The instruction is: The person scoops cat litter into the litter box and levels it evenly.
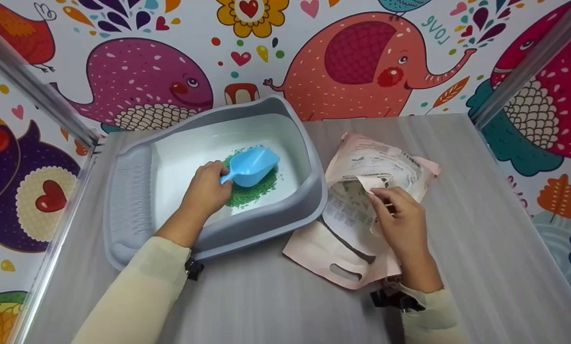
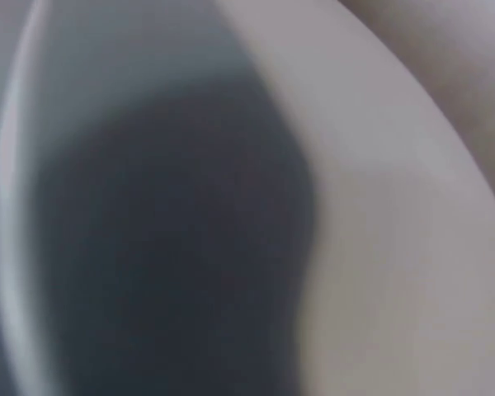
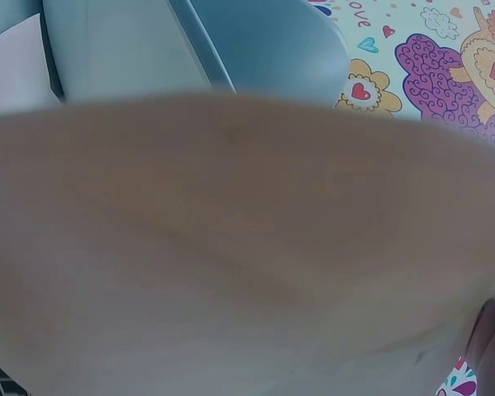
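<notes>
A blue scoop (image 1: pixel 253 167) is gripped by its handle in my left hand (image 1: pixel 208 187), over green pellets (image 1: pixel 252 195) spread on the white floor of a grey litter box (image 1: pixel 275 234). The scoop's bowl overlaps the pellets in the head view. My right hand (image 1: pixel 402 217) pinches the edge of the mouth of a pink and white bag (image 1: pixel 385 157). The bag lies on the table with its mouth open towards me, and some greenish bits show inside. A blurred grey wall of the box fills much of the left wrist view, and my own skin covers most of the right wrist view.
The litter box takes up the left and middle of the wood-grain table (image 1: pixel 481 239), its ribbed step at the left end. Behind stands a wall (image 1: pixel 285 57) printed with cartoon animals. Metal posts (image 1: pixel 529 71) rise at both back corners. The bag's cut handle strip (image 1: pixel 333 258) lies towards the front.
</notes>
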The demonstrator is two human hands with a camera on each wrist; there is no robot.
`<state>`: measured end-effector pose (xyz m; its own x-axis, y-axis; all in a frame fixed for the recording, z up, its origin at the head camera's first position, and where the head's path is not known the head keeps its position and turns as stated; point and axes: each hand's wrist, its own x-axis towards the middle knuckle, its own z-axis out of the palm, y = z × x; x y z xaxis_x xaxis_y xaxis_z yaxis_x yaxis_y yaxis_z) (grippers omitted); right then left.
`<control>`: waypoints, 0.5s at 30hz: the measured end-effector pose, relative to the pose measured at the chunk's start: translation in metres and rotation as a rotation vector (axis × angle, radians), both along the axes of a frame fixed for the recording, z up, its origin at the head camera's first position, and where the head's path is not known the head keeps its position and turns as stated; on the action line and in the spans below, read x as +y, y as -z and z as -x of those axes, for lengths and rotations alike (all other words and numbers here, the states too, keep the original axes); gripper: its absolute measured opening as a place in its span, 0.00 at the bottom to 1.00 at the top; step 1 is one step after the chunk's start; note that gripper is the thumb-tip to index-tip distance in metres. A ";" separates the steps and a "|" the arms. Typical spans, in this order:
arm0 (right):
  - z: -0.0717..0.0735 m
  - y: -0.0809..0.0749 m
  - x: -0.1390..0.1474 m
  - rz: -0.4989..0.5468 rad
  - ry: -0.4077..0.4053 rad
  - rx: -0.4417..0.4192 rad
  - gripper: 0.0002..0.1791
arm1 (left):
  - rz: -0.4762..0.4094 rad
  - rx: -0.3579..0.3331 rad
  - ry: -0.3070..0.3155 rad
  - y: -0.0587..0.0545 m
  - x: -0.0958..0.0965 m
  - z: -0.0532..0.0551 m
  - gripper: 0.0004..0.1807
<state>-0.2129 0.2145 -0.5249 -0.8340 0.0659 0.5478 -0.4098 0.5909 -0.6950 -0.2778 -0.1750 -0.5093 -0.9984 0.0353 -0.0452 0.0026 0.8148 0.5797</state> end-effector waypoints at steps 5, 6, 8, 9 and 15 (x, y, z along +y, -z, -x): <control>0.000 0.000 0.000 0.003 -0.004 -0.001 0.05 | 0.009 -0.051 0.053 -0.001 0.000 -0.002 0.14; 0.000 0.000 0.000 0.006 -0.005 -0.001 0.05 | 0.014 -0.057 0.060 -0.001 0.000 -0.002 0.14; 0.000 -0.001 0.000 0.011 -0.010 0.000 0.05 | 0.018 -0.065 0.070 -0.001 0.000 -0.002 0.13; 0.000 -0.001 0.000 0.013 -0.011 0.000 0.05 | 0.020 -0.069 0.072 -0.001 0.000 -0.001 0.13; 0.000 0.001 0.000 0.012 -0.005 -0.010 0.05 | 0.016 -0.044 0.090 0.000 -0.003 -0.005 0.12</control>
<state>-0.2128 0.2143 -0.5254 -0.8397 0.0680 0.5388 -0.4061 0.5800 -0.7061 -0.2732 -0.1776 -0.5095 -0.9882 0.1242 -0.0897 0.0516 0.8213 0.5682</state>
